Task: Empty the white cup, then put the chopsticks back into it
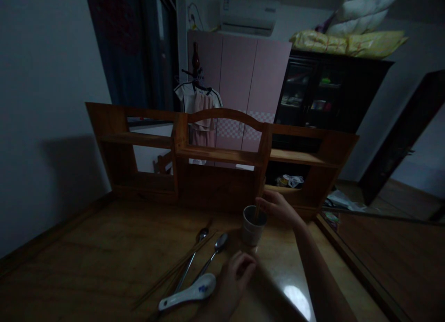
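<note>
My right hand [278,207] pinches a pair of thin wooden chopsticks [257,212]. Their lower ends are inside a pale cup [252,230] standing on the wooden desk. In front of the cup, my left hand [233,278] has its fingers loosely curled in, with nothing visible in them. Just left of that hand lies a white ceramic spoon [189,293] with a blue mark in its bowl. Beyond it are two metal spoons, one nearer the cup [219,243] and one farther left [200,235]. More chopsticks [174,267] lie across the left metal spoon.
A wooden shelf unit [219,154] with several compartments rises along the desk's back edge, close behind the cup. A wall [52,164] borders the desk [86,252] on the left. A raised rim [351,261] runs along the right. Light glares off the desktop near my right forearm.
</note>
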The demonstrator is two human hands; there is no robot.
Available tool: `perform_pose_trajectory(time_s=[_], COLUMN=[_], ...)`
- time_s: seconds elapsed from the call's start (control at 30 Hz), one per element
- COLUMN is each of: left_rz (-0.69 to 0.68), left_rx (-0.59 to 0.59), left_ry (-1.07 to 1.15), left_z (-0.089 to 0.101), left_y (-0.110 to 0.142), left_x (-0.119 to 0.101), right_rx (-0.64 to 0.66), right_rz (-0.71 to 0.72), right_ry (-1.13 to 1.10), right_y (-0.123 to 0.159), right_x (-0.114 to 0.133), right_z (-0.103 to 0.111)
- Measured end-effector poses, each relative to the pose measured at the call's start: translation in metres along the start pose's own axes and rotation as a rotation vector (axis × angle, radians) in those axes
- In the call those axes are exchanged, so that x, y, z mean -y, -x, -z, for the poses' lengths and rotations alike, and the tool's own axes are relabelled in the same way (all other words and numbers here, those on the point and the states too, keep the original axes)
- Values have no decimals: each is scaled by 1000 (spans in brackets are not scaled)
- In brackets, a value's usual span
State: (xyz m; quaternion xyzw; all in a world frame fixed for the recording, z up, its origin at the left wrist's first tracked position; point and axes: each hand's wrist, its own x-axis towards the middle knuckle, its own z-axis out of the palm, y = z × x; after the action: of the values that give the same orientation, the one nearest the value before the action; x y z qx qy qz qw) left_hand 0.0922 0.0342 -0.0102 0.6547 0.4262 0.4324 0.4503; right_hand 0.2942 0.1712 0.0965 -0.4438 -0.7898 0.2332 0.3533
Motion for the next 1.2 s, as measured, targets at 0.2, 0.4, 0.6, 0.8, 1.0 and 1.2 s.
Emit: perform_pose_trajectory(time_s=[0.2,0.4,0.6,0.8,1.0,1.2], left_rz=[-9,-4,-23,0,-15,-30], left_rx=[-9,-5,5,-18,-12,-12], left_ry=[-47,-63,-70,-69,-39,-52], left_z=[2,1,2,0,-1,0], left_y=[1,1,0,0,-1,-1], left_x=[1,2,3,4,6,7], right_rx=[21,2,8,-23,-32,-45], right_rz=[-41,-51,-66,-70,-70,-74], right_ry=[31,52,62,81,83,95], right_y=[-3,-4,-5,-5,-8,-9], right_x=[-4,-11,-16,-18,-25,-26], right_z=[-9,-13,-13,-12,-13,-14])
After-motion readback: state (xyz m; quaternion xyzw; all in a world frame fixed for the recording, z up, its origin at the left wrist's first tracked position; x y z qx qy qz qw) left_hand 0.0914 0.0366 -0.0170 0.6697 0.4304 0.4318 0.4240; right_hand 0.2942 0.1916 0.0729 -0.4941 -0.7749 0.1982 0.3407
